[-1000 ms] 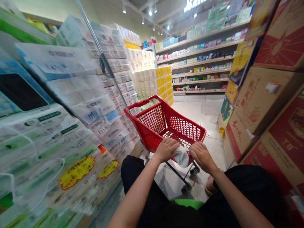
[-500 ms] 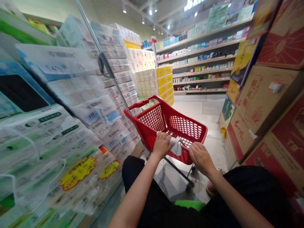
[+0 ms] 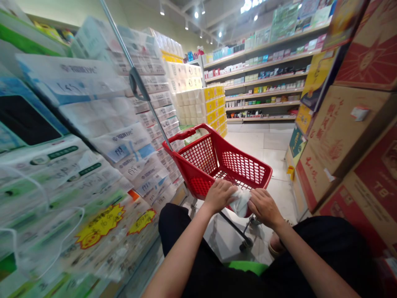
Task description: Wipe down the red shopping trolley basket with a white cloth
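A white cloth (image 3: 240,202) is bunched between my two hands at the near rim of a red plastic shopping cart (image 3: 198,188). My left hand (image 3: 221,195) is closed on the cloth's left side, fingers curled over it. My right hand (image 3: 264,207) grips the cloth's other end, at the cart's near right corner. The cloth hangs over the outside of the rim. Inside the basket I see only its lattice walls and floor. A metal pole (image 3: 124,49) with a grey hook rises at the cart's left back corner.
Stacks of wrapped tissue packs (image 3: 124,140) line the left side. Cardboard boxes (image 3: 356,128) are piled on the right. Shelves of small goods (image 3: 263,78) stand at the back. A green seat (image 3: 246,267) shows between my legs, and a cart wheel (image 3: 246,245) rests on the floor.
My left hand has slid to the right along the rim with the cloth. My right hand has left the bare rim and taken hold of the cloth's other end.
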`<state>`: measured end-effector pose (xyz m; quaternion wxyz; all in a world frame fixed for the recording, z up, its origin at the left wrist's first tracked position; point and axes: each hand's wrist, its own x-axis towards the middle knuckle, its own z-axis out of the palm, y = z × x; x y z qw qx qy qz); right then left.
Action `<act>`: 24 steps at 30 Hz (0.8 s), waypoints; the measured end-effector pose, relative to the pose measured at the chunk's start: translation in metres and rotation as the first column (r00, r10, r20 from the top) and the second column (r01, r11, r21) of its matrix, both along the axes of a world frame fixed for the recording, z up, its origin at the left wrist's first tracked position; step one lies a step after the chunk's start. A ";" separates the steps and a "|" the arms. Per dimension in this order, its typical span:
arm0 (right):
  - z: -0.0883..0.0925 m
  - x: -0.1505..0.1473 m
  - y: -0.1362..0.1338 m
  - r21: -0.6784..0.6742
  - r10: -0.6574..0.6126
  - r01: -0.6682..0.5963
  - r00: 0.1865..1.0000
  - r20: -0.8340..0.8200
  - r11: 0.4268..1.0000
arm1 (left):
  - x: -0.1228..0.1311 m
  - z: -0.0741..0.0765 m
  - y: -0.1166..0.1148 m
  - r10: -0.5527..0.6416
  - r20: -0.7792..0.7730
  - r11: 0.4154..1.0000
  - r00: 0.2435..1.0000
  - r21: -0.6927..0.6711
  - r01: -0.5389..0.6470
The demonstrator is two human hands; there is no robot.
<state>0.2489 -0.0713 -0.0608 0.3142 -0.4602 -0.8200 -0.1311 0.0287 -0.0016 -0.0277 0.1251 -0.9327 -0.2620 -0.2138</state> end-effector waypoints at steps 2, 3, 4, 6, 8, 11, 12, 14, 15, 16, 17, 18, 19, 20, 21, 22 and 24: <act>0.000 0.004 0.003 -0.026 -0.004 0.004 1.000 -0.001 1.000 | -0.017 0.005 0.017 0.060 0.014 0.998 0.998 0.005 -0.060; 0.000 0.005 0.004 -0.034 -0.011 0.010 1.000 -0.007 0.999 | -0.026 0.007 0.025 0.094 0.024 0.995 0.995 0.008 -0.095; 0.000 0.006 0.005 -0.038 -0.015 0.015 1.000 -0.011 0.999 | -0.034 0.009 0.033 0.129 0.032 0.992 0.991 0.012 -0.129; -0.001 0.007 0.007 -0.040 -0.019 0.018 1.000 -0.017 0.999 | -0.050 0.013 0.047 0.194 0.044 0.980 0.980 0.025 -0.195; -0.002 0.008 0.009 -0.043 -0.020 0.019 0.999 -0.029 0.999 | -0.060 0.016 0.054 0.235 0.051 0.971 0.971 0.034 -0.237; -0.002 0.007 0.009 -0.061 -0.024 0.020 0.997 -0.069 0.998 | -0.060 0.017 0.053 0.282 0.092 0.957 0.955 0.037 -0.286; -0.001 0.006 0.008 -0.076 -0.018 0.012 0.997 -0.082 0.997 | -0.056 0.016 0.050 0.303 0.119 0.950 0.946 0.035 -0.309; 0.002 0.004 0.006 -0.116 0.000 -0.012 0.995 -0.104 0.993 | -0.041 0.011 0.041 0.336 0.174 0.938 0.926 0.025 -0.345; 0.003 0.004 0.005 -0.135 0.007 -0.023 0.993 -0.117 0.991 | -0.032 0.008 0.034 0.341 0.194 0.936 0.920 0.018 -0.351; 0.005 0.003 0.005 -0.152 0.009 -0.029 0.991 -0.131 0.988 | -0.021 0.005 0.027 0.337 0.209 0.938 0.918 0.009 -0.346; 0.005 0.002 0.004 -0.163 0.006 -0.030 0.989 -0.148 0.986 | -0.010 0.001 0.019 0.326 0.218 0.943 0.920 0.001 -0.334; 0.006 0.002 0.004 -0.171 0.001 -0.029 0.987 -0.161 0.985 | 0.002 -0.003 0.011 0.310 0.223 0.949 0.924 -0.009 -0.316; 0.005 0.002 0.004 -0.176 -0.002 -0.029 0.985 -0.171 0.984 | 0.013 -0.007 0.002 0.296 0.226 0.954 0.928 -0.016 -0.301; 0.005 0.002 0.004 -0.175 -0.001 -0.031 0.984 -0.177 0.984 | 0.025 -0.011 -0.008 0.283 0.225 0.958 0.932 -0.022 -0.285; 0.003 0.003 0.005 -0.170 0.003 -0.034 0.984 -0.181 0.985 | 0.035 -0.014 -0.017 0.257 0.220 0.966 0.941 -0.025 -0.258; 0.002 0.004 0.005 -0.161 0.010 -0.039 0.984 -0.180 0.986 | 0.043 -0.017 -0.025 0.229 0.214 0.973 0.950 -0.029 -0.228; 0.000 0.006 0.005 -0.145 0.027 -0.051 0.986 -0.167 0.988 | 0.053 -0.019 -0.037 0.205 0.213 0.979 0.955 -0.033 -0.203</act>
